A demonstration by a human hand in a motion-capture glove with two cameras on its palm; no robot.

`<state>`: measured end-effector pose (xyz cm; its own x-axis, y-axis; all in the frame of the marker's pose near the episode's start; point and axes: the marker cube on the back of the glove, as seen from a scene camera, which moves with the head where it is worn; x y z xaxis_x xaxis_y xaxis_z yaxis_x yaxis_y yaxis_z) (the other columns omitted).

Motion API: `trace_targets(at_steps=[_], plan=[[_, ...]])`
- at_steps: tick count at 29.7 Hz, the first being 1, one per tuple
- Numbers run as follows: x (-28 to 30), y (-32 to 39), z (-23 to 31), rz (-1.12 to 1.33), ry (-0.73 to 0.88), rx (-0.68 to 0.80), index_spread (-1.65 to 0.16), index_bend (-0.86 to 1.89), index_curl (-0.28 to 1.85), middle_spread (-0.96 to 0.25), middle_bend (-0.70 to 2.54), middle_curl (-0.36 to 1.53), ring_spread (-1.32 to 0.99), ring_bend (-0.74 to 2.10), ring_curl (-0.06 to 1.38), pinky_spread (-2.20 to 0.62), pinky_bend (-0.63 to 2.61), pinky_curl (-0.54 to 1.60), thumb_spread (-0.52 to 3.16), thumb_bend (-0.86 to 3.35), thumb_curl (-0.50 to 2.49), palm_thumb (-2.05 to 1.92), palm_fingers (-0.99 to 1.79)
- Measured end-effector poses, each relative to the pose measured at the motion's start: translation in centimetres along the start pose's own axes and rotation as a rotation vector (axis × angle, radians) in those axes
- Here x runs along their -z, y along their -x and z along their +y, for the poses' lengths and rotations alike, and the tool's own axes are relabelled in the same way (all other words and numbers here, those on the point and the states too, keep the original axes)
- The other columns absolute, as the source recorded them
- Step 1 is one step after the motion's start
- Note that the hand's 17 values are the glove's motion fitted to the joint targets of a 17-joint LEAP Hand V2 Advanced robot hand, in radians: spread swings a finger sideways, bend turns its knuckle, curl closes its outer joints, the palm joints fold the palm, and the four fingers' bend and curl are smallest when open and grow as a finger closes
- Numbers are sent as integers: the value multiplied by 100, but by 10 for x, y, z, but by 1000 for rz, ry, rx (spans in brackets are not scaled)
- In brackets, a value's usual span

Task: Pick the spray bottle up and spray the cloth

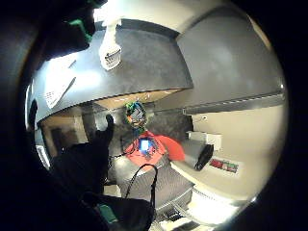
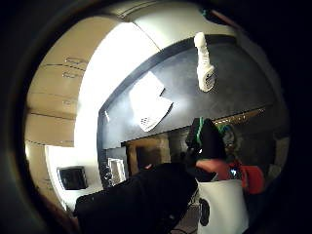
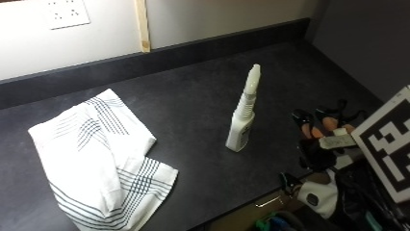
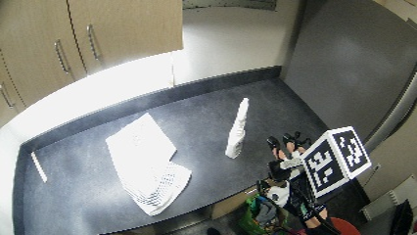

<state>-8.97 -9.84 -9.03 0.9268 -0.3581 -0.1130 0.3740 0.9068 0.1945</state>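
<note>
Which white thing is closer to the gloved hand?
The spray bottle, standing upright beside the gloved hand; the striped cloth lies flat beyond it.

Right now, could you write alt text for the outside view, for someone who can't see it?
A slim white plastic spray bottle stands upright near the middle of a dark grey speckled countertop. A rumpled white cloth with thin dark stripes lies flat to one side, apart from the bottle. At the counter's front edge on the other side, a black-gloved right hand holds nothing.
</note>
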Motion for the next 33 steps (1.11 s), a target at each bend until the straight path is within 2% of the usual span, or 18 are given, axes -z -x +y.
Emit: trace_targets(at_steps=[10, 14, 19, 23, 27, 30, 33], plan=[[-11, 2, 6, -16, 12, -7, -38, 15, 21, 9, 17, 21, 11, 43, 28, 9, 82, 33, 102, 16, 43, 71, 35], [-22, 1, 11, -127, -1, -67, -38, 15, 22, 9, 17, 22, 11, 43, 29, 9, 83, 34, 103, 14, 44, 72, 35], [-46, -9, 17, -443, -122, -207, -37, 14, 22, 10, 19, 24, 11, 45, 30, 9, 82, 34, 104, 11, 46, 73, 38], [-74, -10, 18, -876, -263, -309, -36, 13, 22, 11, 20, 25, 11, 44, 30, 9, 82, 34, 105, 8, 47, 72, 38], [-95, 2, 19, -1253, -321, -420, -34, 12, 22, 14, 19, 27, 12, 43, 32, 9, 83, 36, 105, 4, 48, 70, 30], [-106, 11, 20, -1396, -334, -463, -34, 12, 22, 14, 19, 28, 12, 43, 32, 8, 83, 36, 105, 2, 49, 70, 27], [-115, 18, 19, -1442, -313, -483, -33, 13, 22, 15, 19, 28, 12, 43, 32, 9, 82, 36, 105, 1, 50, 71, 26]])
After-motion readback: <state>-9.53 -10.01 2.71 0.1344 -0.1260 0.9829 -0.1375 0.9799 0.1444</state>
